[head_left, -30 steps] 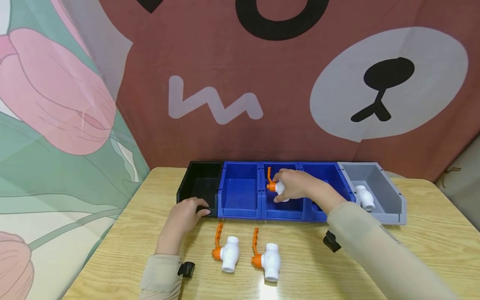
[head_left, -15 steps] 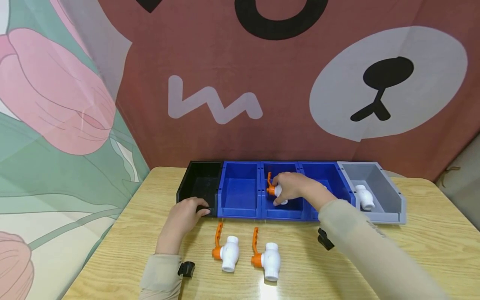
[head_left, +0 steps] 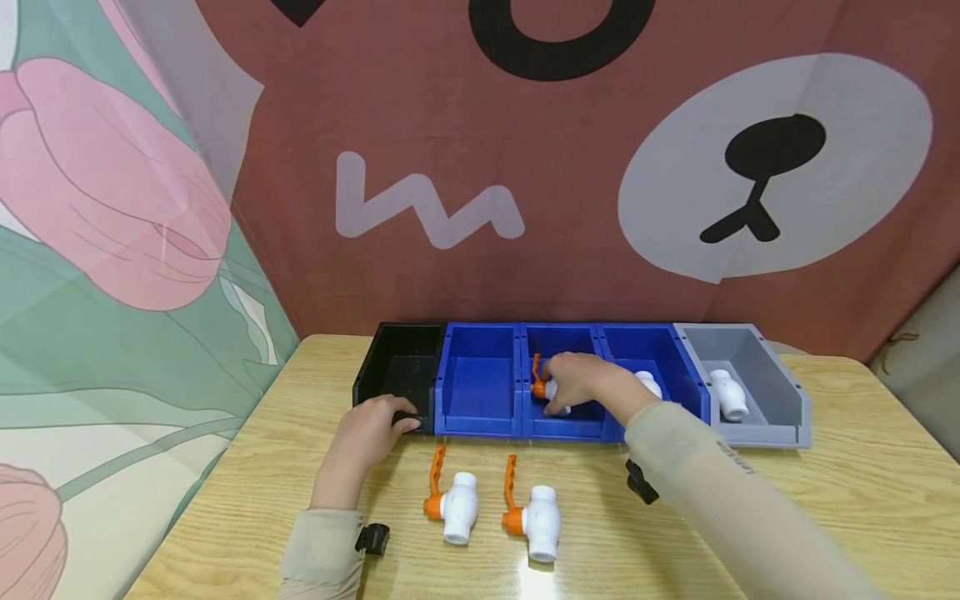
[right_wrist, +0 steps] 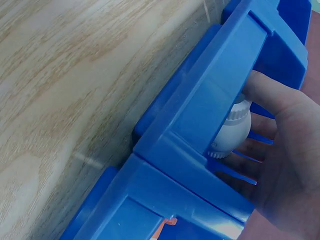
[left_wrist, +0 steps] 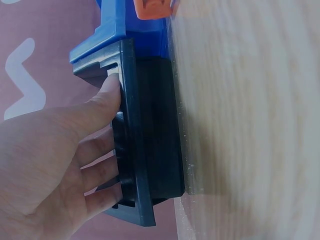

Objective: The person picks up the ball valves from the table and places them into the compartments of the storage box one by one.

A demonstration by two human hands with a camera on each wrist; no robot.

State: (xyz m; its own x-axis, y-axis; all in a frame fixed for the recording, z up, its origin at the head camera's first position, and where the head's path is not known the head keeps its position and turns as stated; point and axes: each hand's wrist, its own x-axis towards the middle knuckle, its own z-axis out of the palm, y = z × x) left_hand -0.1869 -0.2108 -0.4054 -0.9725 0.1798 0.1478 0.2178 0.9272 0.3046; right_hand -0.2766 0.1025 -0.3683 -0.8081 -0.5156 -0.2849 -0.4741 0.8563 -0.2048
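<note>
My right hand [head_left: 585, 383] reaches down into the middle blue bin [head_left: 566, 427] and grips a ball valve [head_left: 539, 388], with its orange handle upright on the left side. Up close in the right wrist view, the valve's white body [right_wrist: 232, 132] sits between thumb and fingers, behind the bin's front wall. At the far left end of the row, my left hand [head_left: 371, 429] holds the front lip of the black bin [left_wrist: 131, 125], thumb and fingertips on the edge. Two more ball valves, one at left [head_left: 459, 508] and one at right [head_left: 542, 523], lie on the table before the bins.
Left of the middle bin stands another blue bin [head_left: 480, 396]. The blue bin to the right [head_left: 675, 354] contains a white valve [head_left: 648, 383], partly behind my forearm. A grey bin [head_left: 797, 417] at the right end holds another white valve [head_left: 730, 396]. A printed curtain [head_left: 465, 283] hangs behind.
My right hand has lowered the ball valve deeper into the middle blue bin, and the forearm has shifted left, uncovering the white valve in the bin beside it. The left hand stays put.
</note>
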